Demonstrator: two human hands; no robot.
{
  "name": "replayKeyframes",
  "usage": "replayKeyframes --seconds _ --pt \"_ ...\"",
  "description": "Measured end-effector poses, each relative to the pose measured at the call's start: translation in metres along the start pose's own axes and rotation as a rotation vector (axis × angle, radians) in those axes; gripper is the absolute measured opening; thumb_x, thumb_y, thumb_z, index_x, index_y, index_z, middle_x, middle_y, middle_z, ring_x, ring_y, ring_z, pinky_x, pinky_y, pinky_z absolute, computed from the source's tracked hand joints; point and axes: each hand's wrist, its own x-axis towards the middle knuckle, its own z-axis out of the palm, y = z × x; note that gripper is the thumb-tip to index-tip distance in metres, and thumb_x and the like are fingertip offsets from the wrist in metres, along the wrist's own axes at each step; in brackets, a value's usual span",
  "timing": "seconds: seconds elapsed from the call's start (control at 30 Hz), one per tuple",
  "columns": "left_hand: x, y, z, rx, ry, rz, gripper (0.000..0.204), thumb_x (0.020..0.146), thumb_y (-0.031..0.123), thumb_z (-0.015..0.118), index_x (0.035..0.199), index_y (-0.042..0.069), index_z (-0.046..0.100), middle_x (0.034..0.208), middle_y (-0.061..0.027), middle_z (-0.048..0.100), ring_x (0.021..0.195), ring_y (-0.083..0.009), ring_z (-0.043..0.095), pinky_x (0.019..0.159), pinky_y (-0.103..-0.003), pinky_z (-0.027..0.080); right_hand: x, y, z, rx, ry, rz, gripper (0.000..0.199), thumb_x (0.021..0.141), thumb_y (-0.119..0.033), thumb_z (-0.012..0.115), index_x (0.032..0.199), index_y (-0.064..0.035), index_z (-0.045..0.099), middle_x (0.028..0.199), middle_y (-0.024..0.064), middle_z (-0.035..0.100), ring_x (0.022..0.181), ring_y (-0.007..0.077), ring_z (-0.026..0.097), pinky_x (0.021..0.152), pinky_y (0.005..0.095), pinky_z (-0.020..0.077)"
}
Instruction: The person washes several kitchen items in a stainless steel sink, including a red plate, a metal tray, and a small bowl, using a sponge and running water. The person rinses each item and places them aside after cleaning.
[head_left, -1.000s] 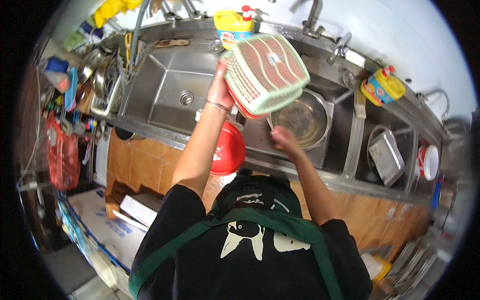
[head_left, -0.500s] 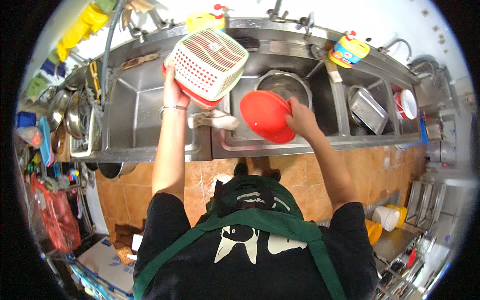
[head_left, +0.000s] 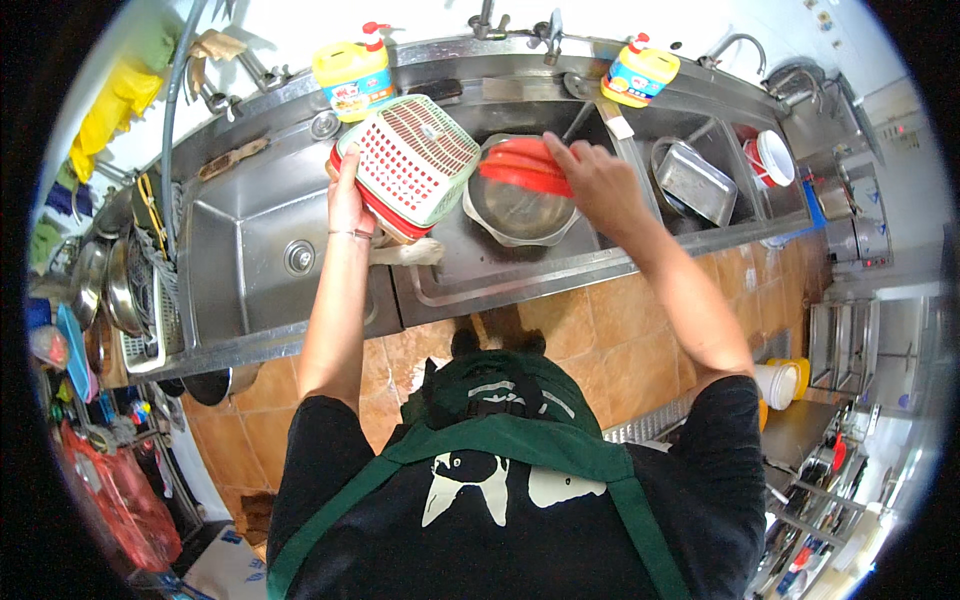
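My left hand (head_left: 350, 203) is closed round the side of a stack of plastic baskets (head_left: 415, 165). The outer basket is pale green and white, turned bottom up, with red showing through its holes and along its rim. My right hand (head_left: 603, 190) grips a red plastic bowl (head_left: 522, 165) by its edge. Tilted nearly edge-on, the bowl is above a wide metal basin (head_left: 515, 222) in the middle sink. A pale cloth-like item (head_left: 415, 252) lies on the divider beneath the baskets, partly covered by them.
Two yellow pump bottles (head_left: 356, 85) (head_left: 640, 75) stand on the back ledge below the taps. To the left is a deep steel sink (head_left: 250, 230). Metal trays (head_left: 697, 185) and a white bucket (head_left: 774, 158) occupy the right sinks. Metal bowls (head_left: 122, 285) stand at far left.
My right hand has turned the red bowl from face-up to nearly edge-on and lifted it over the basin. My left hand still holds the baskets. The whole view has shifted.
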Motion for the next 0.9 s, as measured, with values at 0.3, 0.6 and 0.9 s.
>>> replayKeyframes --seconds 0.3,0.6,0.9 --pt "-0.027 0.104 0.078 -0.058 -0.274 0.230 0.059 0.087 0.038 0.049 0.135 0.006 0.035 0.134 -0.0106 0.044 0.121 -0.0288 0.043 0.100 -0.047 0.037 -0.022 0.107 -0.158 0.915 0.651 0.529 0.043 0.080 0.009 0.043 0.122 -0.0024 0.048 0.113 0.0128 0.058 0.103 0.0206 0.056 0.088 0.0306 0.0438" --pt "-0.027 -0.010 0.014 0.204 0.075 -0.087 0.049 0.088 0.034 0.049 0.129 0.006 0.042 0.128 -0.0105 0.049 0.114 -0.0267 0.050 0.095 -0.042 0.042 -0.105 0.061 0.057 0.285 -0.350 0.902 0.035 0.089 -0.021 0.042 0.124 -0.0195 0.045 0.086 0.0141 0.065 0.078 0.0290 0.066 0.064 0.0421 0.0515" --pt "-0.061 -0.024 0.012 0.098 -0.181 -0.069 0.056 0.084 0.042 0.053 0.129 0.009 0.044 0.130 -0.0084 0.048 0.116 -0.0287 0.047 0.096 -0.045 0.041 -0.208 0.097 -0.022 1.103 0.728 1.316 0.046 0.082 -0.013 0.047 0.127 -0.0132 0.041 0.099 0.0256 0.059 0.087 0.0374 0.060 0.074 0.0461 0.0487"
